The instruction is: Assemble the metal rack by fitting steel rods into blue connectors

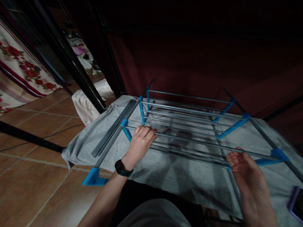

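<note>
In the head view, the rack (189,111) of grey rods and blue joints lies on the grey cloth (175,186), in front of the person. The left hand (141,137) has its fingers closed around the front rod (189,139), near its left end. The right hand (248,178) is unfolded, palm partly upward; its fingertips are at the same rod near the right end, but I cannot tell if they press on it. Several cross rods already sit between the two side poles, so the frame seems well advanced. The bundle of loose rods (115,128) lies beside the left side pole (110,146), not fitted; probably these remain. If every joint is firm, I cannot tell.
</note>
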`<state>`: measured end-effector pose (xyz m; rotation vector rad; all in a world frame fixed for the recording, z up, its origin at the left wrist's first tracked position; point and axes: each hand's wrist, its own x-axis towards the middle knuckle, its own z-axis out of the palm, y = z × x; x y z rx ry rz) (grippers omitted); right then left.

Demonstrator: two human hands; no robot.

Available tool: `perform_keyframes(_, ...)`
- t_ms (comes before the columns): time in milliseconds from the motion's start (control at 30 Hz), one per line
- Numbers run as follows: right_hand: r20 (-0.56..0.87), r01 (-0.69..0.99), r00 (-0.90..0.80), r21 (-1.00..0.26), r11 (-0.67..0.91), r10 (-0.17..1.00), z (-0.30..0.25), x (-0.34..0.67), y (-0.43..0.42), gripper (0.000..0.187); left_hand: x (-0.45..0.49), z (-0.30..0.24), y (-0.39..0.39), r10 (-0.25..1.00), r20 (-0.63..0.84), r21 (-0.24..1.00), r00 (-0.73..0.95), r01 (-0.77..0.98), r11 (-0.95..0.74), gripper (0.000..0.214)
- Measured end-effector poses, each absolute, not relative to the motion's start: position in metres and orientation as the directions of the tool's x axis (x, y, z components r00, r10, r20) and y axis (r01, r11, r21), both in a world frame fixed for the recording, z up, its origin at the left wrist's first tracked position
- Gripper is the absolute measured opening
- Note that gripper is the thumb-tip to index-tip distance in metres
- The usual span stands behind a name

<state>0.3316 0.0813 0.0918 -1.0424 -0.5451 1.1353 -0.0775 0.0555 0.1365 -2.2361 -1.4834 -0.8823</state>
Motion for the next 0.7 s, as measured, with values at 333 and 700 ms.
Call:
perform_keyframes(333,-0.151,-0.471,0.369,-0.881,0.045,0.917,0.0895,0.3348,0.0834,0.025,-0.0775,0.1398,0.0547,0.708,0.630,-0.009,0.318,0.915,-0.403,0.024)
perform_keyframes(700,-0.127,-0.469,0.362,-0.881,0.063,0.923,0.0891,0.3330,0.0821,0.021,-0.0742,0.1391,0.0553,0.720,0.590,-0.117,0.364,0.921,-0.371,0.025)
